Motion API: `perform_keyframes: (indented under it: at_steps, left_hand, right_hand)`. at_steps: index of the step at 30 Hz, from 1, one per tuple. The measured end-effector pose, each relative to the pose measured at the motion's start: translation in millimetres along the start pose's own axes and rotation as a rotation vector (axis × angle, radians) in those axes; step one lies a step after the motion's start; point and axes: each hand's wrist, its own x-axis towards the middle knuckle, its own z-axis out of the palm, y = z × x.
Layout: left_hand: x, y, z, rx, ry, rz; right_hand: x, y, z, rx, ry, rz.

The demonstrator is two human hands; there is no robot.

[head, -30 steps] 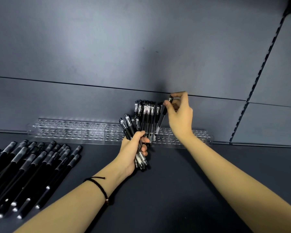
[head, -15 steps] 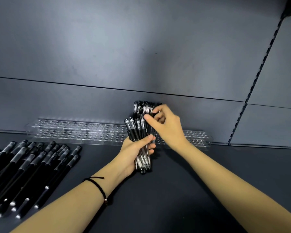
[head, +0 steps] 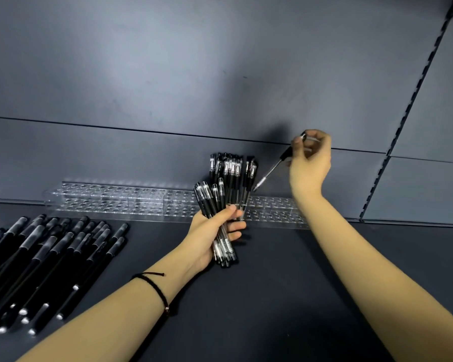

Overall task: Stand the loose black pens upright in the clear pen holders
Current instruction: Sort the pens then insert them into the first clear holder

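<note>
My right hand pinches one pen by its cap, tip slanting toward the clear pen holders at twelve o'clock. My left hand grips a bundle of pens. Coming in tilted, the tip could miss its hole or knock the standing pens. More loose pens lie at nine o'clock on the dark shelf, with grey wall panels behind.

This looks like a stationery shop's display shelf: grey metal back panels, a slotted upright rail, long clear pen holders, and dozens of identical black pens.
</note>
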Motion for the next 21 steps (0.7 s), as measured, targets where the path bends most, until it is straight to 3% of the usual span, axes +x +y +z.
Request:
perform_keyframes:
  at_steps: [11,17,21]
  left_hand:
    - [2.0,0.4,-3.1,0.014,-0.008,-0.028]
    - [3.0,-0.2,-3.6,0.022,-0.009,-0.039]
    - [3.2,-0.3,-3.7,0.022,-0.011,-0.043]
  right_hand:
    - [-8.0,23.5,8.0,-0.182,-0.236,-0.122]
    - [-6.6,18.3,7.0,-0.157,-0.208,-0.133]
    - [-9.0,17.3,6.8,-0.210,-0.296,-0.150]
